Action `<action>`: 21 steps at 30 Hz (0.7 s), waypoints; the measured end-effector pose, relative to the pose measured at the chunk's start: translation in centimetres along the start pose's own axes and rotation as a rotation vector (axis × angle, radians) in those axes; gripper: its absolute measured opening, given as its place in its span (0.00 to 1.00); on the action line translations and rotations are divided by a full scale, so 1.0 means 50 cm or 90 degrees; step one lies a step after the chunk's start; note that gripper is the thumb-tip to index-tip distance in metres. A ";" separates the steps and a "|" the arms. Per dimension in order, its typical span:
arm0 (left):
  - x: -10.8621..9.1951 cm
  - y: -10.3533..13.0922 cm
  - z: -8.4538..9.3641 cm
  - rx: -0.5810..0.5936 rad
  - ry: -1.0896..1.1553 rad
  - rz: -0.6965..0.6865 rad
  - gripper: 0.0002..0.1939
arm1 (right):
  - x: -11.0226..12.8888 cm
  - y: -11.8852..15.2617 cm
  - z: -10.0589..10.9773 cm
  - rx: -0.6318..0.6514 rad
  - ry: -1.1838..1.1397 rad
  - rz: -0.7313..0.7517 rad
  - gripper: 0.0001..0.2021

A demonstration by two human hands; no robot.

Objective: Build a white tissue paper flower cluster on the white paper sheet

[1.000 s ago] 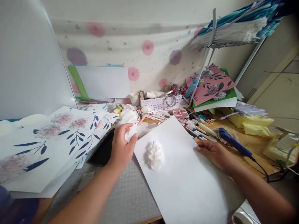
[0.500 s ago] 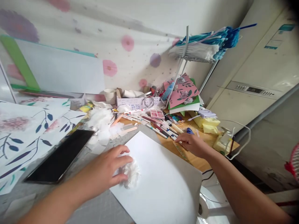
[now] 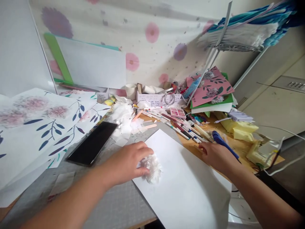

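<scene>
A white ruffled flower (image 3: 154, 171), seemingly of tissue paper, lies on a white sheet of paper (image 3: 183, 181). My left hand (image 3: 130, 163) curves round its left side, thumb and fingers against the petals. Past the sheet's right edge, my right hand (image 3: 218, 156) is low over the wooden tabletop. Its fingers are bent together at a thin object by the fingertips that I cannot make out. A blue-handled tool (image 3: 224, 143) lies just behind this hand, and several pens and markers (image 3: 181, 128) are beyond it.
A black phone (image 3: 92, 143) and painted flower sheets (image 3: 52, 127) lie on the left. White fluffy scraps (image 3: 121, 114) are piled behind. Pink floral cards (image 3: 209, 86), a yellow packet (image 3: 240, 128) and a rack of blue and white stems (image 3: 243, 35) stand right.
The view has swung left, so things appear further right. My left hand stays at the flower. My right hand has drawn slightly nearer, uncovering more of the blue tool.
</scene>
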State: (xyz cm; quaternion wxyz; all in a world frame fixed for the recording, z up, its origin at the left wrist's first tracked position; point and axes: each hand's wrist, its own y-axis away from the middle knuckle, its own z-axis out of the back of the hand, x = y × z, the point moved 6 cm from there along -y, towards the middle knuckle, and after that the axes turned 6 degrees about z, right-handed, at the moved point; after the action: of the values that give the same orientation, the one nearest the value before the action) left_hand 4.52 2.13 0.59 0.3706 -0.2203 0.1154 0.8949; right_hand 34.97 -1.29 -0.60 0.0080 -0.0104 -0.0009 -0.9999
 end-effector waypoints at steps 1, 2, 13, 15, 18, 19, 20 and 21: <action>-0.001 0.000 -0.001 0.001 0.001 -0.006 0.22 | 0.001 -0.004 0.002 -0.002 0.001 -0.002 0.06; -0.002 0.001 -0.002 0.003 0.001 -0.012 0.21 | 0.003 -0.008 0.005 -0.004 0.002 -0.001 0.06; -0.001 0.003 0.005 0.022 0.072 -0.011 0.13 | 0.198 -0.119 0.116 -0.119 -0.564 0.180 0.09; -0.001 0.006 0.007 0.030 0.089 -0.009 0.14 | 0.246 -0.147 0.129 -0.165 -0.600 0.236 0.07; 0.000 0.009 0.010 0.038 0.109 -0.002 0.16 | 0.299 -0.197 0.100 -0.128 -0.610 0.263 0.06; 0.000 0.011 0.011 0.043 0.113 0.003 0.17 | 0.311 -0.214 0.086 -0.120 -0.601 0.265 0.06; 0.001 0.011 0.011 0.048 0.115 0.007 0.17 | 0.320 -0.229 0.071 -0.110 -0.584 0.265 0.07; 0.001 0.012 0.011 0.053 0.114 0.010 0.17 | 0.328 -0.244 0.057 -0.102 -0.563 0.263 0.06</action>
State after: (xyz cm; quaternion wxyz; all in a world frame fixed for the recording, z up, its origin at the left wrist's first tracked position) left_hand 3.88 1.93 1.08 0.3606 -0.2830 0.1868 0.8689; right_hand 18.45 10.65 2.59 0.2041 -0.4342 0.0749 -0.8742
